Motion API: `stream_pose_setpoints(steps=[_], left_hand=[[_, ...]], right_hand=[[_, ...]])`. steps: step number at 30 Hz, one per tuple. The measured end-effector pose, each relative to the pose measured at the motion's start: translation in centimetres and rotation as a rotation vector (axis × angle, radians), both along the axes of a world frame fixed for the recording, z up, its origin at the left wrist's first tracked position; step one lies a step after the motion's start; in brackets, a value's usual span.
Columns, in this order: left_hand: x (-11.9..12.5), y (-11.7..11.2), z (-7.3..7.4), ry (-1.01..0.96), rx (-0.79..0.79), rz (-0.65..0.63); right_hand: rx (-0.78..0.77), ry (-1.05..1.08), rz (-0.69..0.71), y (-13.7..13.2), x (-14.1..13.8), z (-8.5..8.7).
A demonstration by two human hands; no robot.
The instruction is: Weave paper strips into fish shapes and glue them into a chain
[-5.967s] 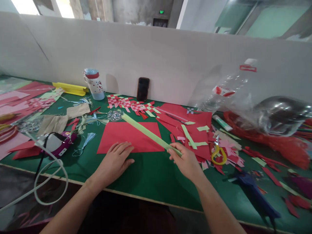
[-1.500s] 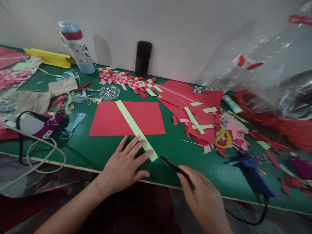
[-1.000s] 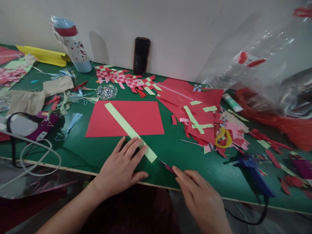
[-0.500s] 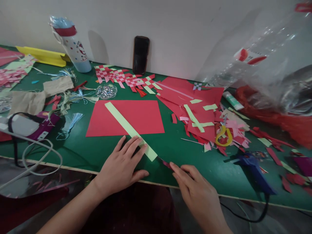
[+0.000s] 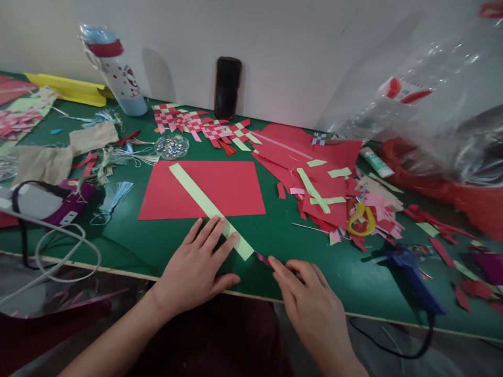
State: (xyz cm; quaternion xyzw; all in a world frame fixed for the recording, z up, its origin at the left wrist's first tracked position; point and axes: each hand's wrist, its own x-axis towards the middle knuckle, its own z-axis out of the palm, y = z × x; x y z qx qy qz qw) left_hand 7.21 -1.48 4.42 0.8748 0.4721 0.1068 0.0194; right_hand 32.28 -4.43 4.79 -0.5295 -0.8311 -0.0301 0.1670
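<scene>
A long light-green paper strip (image 5: 192, 190) lies slantwise, its far part on a red paper sheet (image 5: 236, 188) and its near end on the green table. My left hand (image 5: 198, 262) lies flat, with fingers spread and fingertips pressing on the near part of the strip. In my right hand (image 5: 308, 293) is a slim craft knife (image 5: 264, 259) with a dark pink handle, pinched between closed fingers. Its tip points at the strip's near right corner, right beside it; whether they touch I cannot tell.
Yellow-handled scissors (image 5: 360, 219) lie on paper scraps to the right, near a blue glue gun (image 5: 412, 277). Woven paper pieces (image 5: 196, 124) and a phone (image 5: 228, 88) are behind the sheet. A bottle (image 5: 121, 78) and a tassel (image 5: 118, 196) stand and lie left.
My right hand has moved slightly left and up, bringing the craft knife closer to the strip's corner. My left hand and the strip are almost unmoved.
</scene>
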Motion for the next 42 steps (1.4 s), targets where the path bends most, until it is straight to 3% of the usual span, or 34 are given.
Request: stream_pose_setpoints(steps=[42], left_hand=[[-0.2,0.1,0.5,-0.023,-0.01,-0.02]], right_hand=[[0.032,-0.017,-0.002,1.4,0.4,0.0]])
